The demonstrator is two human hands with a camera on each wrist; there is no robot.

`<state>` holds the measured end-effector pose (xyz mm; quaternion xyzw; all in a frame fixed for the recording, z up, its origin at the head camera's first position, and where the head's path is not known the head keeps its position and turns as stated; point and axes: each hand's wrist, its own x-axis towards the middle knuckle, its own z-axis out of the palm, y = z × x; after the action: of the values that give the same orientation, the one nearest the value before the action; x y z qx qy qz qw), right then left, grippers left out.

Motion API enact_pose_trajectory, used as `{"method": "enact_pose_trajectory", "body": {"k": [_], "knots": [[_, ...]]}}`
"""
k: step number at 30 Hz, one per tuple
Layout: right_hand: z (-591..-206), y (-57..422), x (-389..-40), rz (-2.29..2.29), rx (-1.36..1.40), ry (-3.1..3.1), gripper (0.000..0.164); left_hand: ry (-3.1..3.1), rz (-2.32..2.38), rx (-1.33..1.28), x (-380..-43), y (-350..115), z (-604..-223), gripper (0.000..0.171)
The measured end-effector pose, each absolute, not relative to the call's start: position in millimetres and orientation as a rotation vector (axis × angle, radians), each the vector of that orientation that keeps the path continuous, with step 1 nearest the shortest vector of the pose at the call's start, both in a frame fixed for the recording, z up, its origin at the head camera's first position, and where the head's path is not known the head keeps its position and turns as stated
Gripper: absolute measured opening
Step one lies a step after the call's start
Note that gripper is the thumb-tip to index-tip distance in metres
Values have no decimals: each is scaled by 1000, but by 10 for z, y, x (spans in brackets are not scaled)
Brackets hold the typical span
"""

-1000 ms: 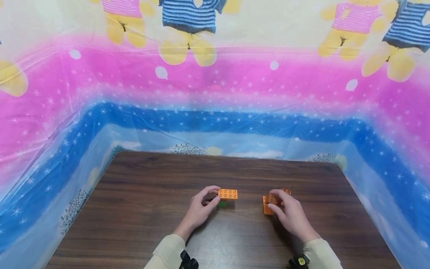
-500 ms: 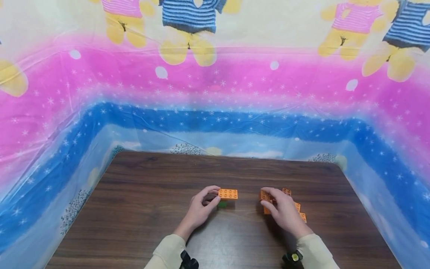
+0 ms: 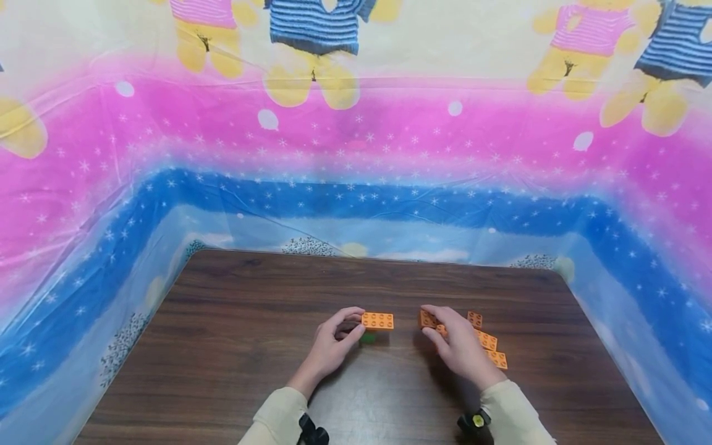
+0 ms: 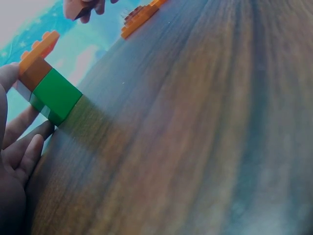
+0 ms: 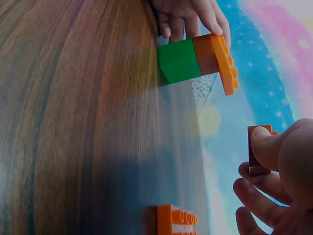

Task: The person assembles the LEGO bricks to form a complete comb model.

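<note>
A small tower stands on the tabletop: a green block (image 5: 177,61) at the bottom, an orange block (image 5: 205,55) above it, and a thin orange studded building brick (image 3: 377,321) on top, jutting out to the right. My left hand (image 3: 328,349) holds the tower from its left, thumb and a finger at the top brick's left end, the other fingers low beside the green block. To the right, my right hand (image 3: 461,346) pinches a small orange building brick (image 5: 259,147) between thumb and fingers, raised above the table and apart from the tower.
Several loose orange bricks (image 3: 486,340) lie on the brown wooden table (image 3: 250,296) under and behind the right hand, one small brick (image 3: 474,319) farthest back. A patterned cloth (image 3: 356,198) hangs around the table's back and sides.
The right hand has moved left with the small orange brick, away from the loose bricks and closer to the tower. The left hand and tower look unchanged.
</note>
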<state>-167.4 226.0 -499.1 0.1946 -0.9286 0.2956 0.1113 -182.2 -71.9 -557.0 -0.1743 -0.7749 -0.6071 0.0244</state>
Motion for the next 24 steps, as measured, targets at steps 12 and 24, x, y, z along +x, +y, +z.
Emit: {"method": "enact_pose_trajectory", "body": {"k": [12, 24], "knots": [[-4927, 2120, -1702, 917, 580, -2753, 48, -2402, -1865, -531, -1821, -718, -5574, 32], [-4887, 1965, -1745, 931, 581, -2729, 45, -2401, -1894, -475, -1801, -693, -5539, 32]]}}
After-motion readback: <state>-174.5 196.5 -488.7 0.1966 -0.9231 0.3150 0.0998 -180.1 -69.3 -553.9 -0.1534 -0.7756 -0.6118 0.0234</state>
